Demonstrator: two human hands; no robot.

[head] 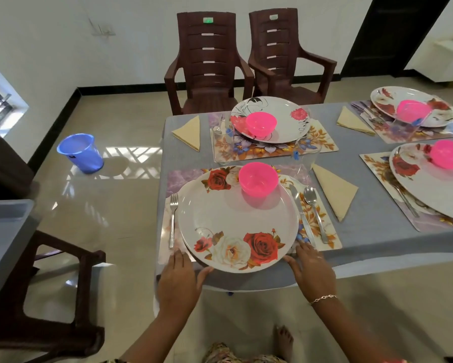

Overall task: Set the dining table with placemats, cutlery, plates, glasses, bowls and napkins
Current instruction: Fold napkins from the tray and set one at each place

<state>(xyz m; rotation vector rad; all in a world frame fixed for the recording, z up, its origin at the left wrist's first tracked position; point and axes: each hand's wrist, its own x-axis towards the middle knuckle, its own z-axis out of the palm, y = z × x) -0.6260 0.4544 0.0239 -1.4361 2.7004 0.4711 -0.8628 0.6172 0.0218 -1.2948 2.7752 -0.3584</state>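
Observation:
A rose-patterned plate (pixel 235 221) lies on a floral placemat (pixel 324 231) at the table's near edge, with a pink bowl (pixel 258 179) on its far side. A fork (pixel 173 218) lies left of the plate; a knife (pixel 301 213) and spoon (pixel 314 208) lie right of it. A folded beige napkin (pixel 335 191) sits further right, and a clear glass (pixel 305 158) stands behind the setting. My left hand (pixel 178 279) and my right hand (pixel 313 271) rest flat at the plate's near rim, one on each side, fingers straight.
Three other settings with plates, pink bowls and napkins fill the grey table (pixel 377 247): one behind (pixel 272 119), two at right (pixel 413 106) (pixel 434 179). Two brown chairs (pixel 209 64) stand beyond the table, another (pixel 50 297) at near left. A blue bucket (pixel 80 153) stands on the floor.

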